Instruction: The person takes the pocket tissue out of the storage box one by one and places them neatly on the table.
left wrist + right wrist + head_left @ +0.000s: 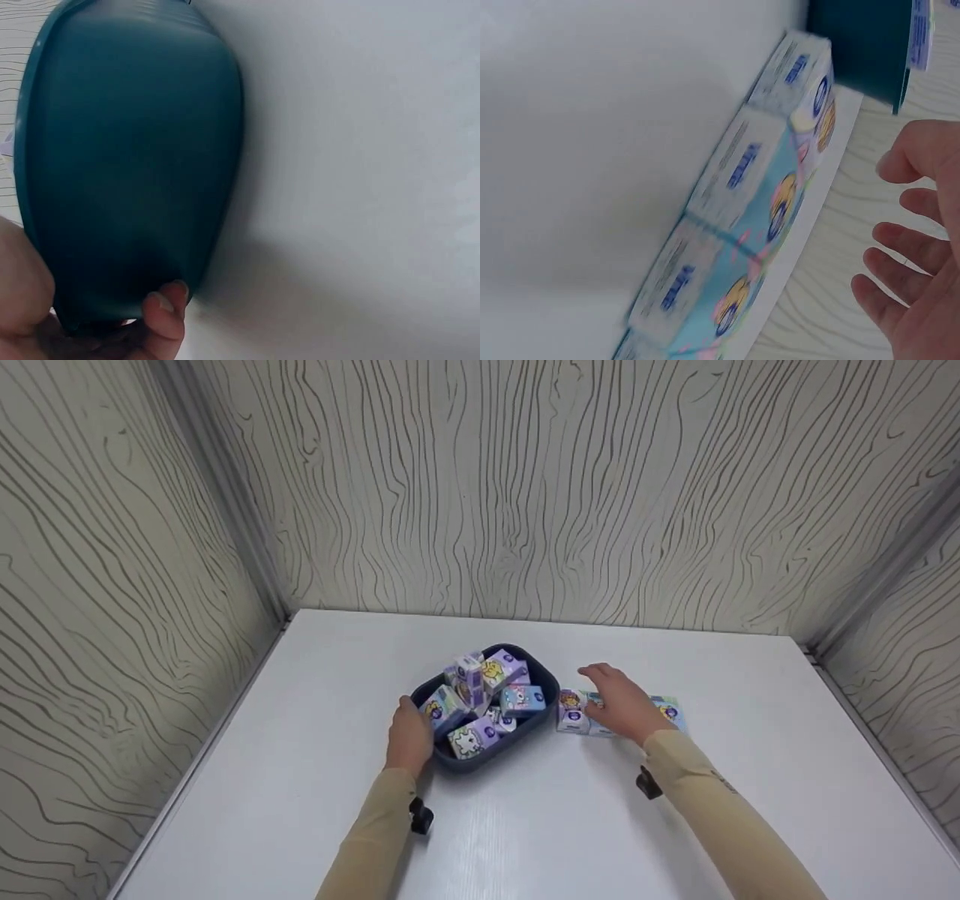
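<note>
A dark teal oval tray point(547, 690) sits mid-table, heaped with several small printed packs point(480, 690). My left hand point(410, 733) grips the tray's near-left rim; the left wrist view shows fingertips point(165, 311) curled against the tray's wall point(127, 165). A row of similar packs point(572, 712) lies on the table just right of the tray. My right hand point(621, 701) hovers over that row with fingers spread and relaxed, holding nothing. The right wrist view shows the pack row point(742, 225) beside the open hand point(915, 247) and a corner of the tray point(862, 45).
The white table point(300, 780) is enclosed by wood-grain patterned walls point(525, 472) at the back and both sides. Both forearms wear tan sleeves, each with a small black device at the wrist point(420, 815).
</note>
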`<state>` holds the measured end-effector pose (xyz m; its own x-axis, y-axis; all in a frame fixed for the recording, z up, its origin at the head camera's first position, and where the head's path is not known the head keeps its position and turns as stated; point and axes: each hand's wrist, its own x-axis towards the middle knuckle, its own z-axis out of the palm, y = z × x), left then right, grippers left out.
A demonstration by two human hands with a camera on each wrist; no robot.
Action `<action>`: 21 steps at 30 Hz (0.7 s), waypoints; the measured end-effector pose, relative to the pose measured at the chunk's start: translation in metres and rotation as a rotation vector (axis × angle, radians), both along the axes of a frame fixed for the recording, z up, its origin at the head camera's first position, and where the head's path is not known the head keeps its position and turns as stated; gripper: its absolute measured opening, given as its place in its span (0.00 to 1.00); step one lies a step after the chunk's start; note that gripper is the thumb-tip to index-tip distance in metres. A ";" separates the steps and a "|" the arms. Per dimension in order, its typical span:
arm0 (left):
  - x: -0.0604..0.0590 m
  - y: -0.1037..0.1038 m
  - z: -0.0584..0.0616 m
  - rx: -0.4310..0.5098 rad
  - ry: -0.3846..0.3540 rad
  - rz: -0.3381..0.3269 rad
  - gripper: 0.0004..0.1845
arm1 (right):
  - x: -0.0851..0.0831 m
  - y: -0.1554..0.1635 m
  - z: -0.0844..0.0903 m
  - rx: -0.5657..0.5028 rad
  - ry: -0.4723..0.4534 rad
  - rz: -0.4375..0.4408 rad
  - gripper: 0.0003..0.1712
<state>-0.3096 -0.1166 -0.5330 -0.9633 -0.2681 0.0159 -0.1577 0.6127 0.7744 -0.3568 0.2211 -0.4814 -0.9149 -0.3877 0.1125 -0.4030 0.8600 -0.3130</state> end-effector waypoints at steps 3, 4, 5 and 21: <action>-0.002 -0.001 0.000 0.003 0.006 0.000 0.24 | 0.000 -0.030 0.007 -0.055 0.025 0.046 0.31; -0.002 -0.001 -0.001 0.000 0.007 0.001 0.24 | 0.000 -0.041 0.010 -0.071 0.033 0.063 0.30; -0.003 -0.001 -0.001 -0.007 0.010 0.002 0.24 | 0.000 -0.051 0.012 -0.086 0.043 0.084 0.31; -0.002 0.002 -0.001 -0.018 -0.005 0.023 0.23 | 0.005 -0.144 0.019 0.038 0.077 0.360 0.44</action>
